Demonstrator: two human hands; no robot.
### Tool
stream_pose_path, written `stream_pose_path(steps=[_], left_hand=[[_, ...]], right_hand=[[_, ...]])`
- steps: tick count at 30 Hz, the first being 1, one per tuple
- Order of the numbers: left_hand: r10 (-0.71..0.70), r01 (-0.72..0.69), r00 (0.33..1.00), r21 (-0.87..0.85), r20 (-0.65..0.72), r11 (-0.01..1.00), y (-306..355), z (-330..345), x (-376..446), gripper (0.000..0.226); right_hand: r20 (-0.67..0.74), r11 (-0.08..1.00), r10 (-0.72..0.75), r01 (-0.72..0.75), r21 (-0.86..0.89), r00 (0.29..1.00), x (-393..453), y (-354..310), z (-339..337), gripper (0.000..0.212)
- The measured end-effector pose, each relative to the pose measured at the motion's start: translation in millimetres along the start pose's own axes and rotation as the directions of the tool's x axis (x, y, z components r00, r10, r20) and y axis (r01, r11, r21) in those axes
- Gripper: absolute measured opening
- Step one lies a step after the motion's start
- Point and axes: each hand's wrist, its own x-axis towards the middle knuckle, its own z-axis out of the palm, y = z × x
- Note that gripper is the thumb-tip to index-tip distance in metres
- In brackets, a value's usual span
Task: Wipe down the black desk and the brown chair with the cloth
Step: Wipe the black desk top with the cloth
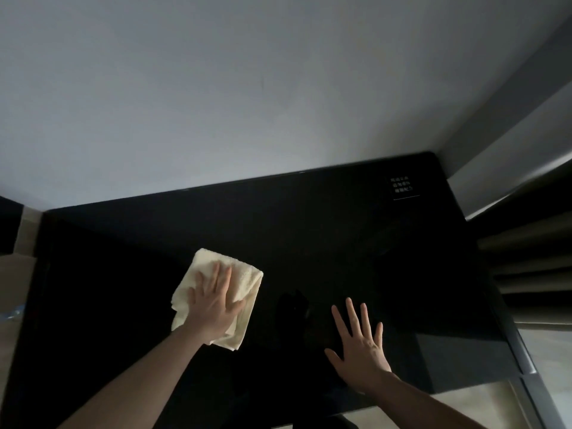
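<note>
The left hand (213, 300) presses flat-fingered on the soft, cream folded terry cloth (216, 292) (limp, easily bunched) atop the glossy black desk (309, 243), right hand (359, 345) spread, holding nothing.

One small black sign (401, 188) at the far right corner of the counter (309, 230), near the wall. Three short rows of white characters with a white line beneath. Characters too small and blurred to read. No other text, brand or number legible.
</note>
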Motion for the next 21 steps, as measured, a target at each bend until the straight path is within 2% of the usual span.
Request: stream_pose_path(steps=[5, 7, 13, 17, 21], left_hand=[[0.027, -0.03, 0.999, 0.083, 0.036, 0.996, -20.9, -1.9, -16.4, 0.124], [0.009, -0.014, 0.998, 0.081, 0.059, 0.997, -17.5, -3.4, -11.5, 0.118], [-0.01, 0.01, 1.0, 0.046, 0.001, 0.999, -8.9, 8.2, -7.0, 0.12], [-0.118, 0.119, 0.992, 0.028, -0.041, 0.993, 2.5, 10.5, -7.4, 0.123], [-0.251, 0.249, 0.968, -0.09, -0.015, 0.964, 32.0, 14.6, -2.8, 0.122]], right_hand=[[0.024, 0.999, -0.01, 0.009, 0.045, 1.0, -3.3, -0.9, -11.5, 0.095], [0.029, 0.996, -0.009, 0.006, 0.094, 1.0, -5.0, -2.9, -15.4, 0.095], [0.01, 0.989, 0.002, -0.004, 0.145, 1.0, -4.6, -1.9, -19.3, 0.098], [-0.081, 0.984, -0.004, 0.018, 0.176, 0.997, -7.2, 12.8, -29.8, 0.096], [-0.132, 0.986, 0.022, 0.0, 0.165, 0.991, -4.1, 53.3, -40.0, 0.095]])
